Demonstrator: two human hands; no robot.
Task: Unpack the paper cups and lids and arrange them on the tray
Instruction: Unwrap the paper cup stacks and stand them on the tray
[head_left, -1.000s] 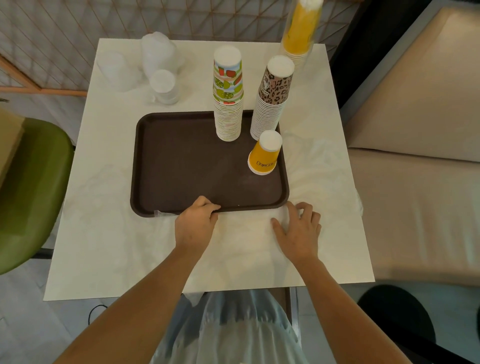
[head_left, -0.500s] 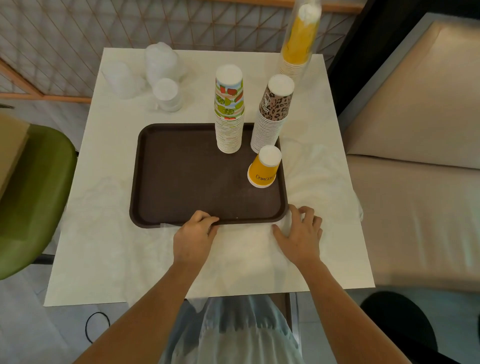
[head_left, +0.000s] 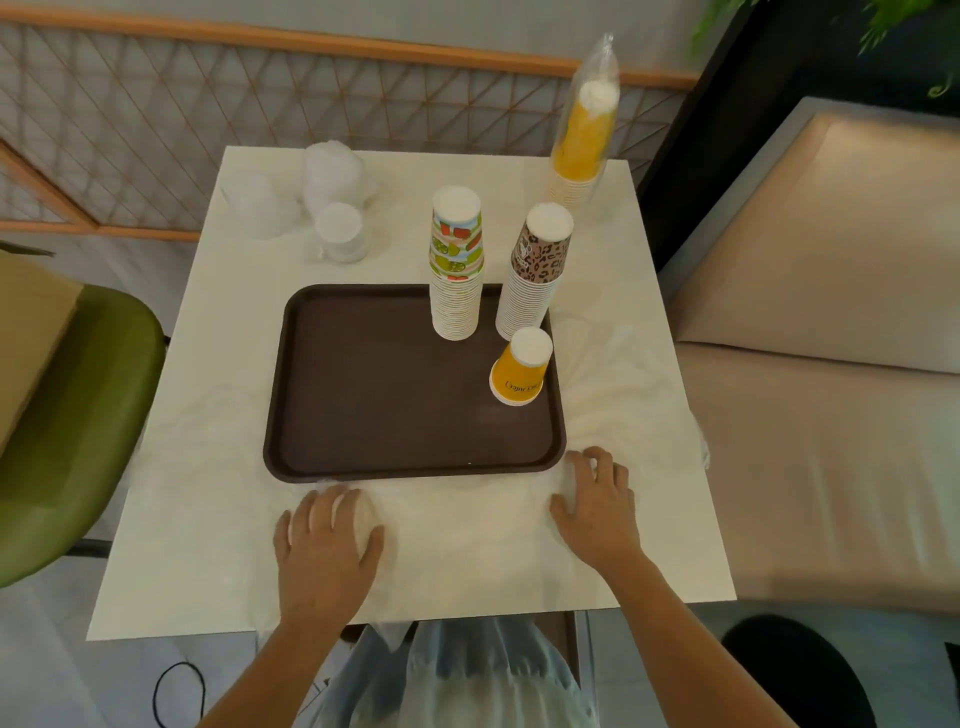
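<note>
- The left hand (head_left: 327, 543) lies palm down on the table (head_left: 176, 545), close to its near edge and a little left of the middle, with the fingers spread and gently bent.
- The right hand (head_left: 597, 506) also lies palm down, nearer the right edge and farther in, with bent fingers and the tips on the surface.
- Both bare forearms cross the near edge, angling inward towards the hands.

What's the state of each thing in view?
Tray: flat on table.
Fruit-print stack: unwrapped, upside down on tray.
Leopard-print stack: unwrapped, upside down on tray.
Single yellow cup: upside down on tray.
Yellow stack: in sleeve, off tray.
Lids: bagged, off tray.
Left hand: open, on plastic wrap.
Right hand: open, on plastic wrap.
</note>
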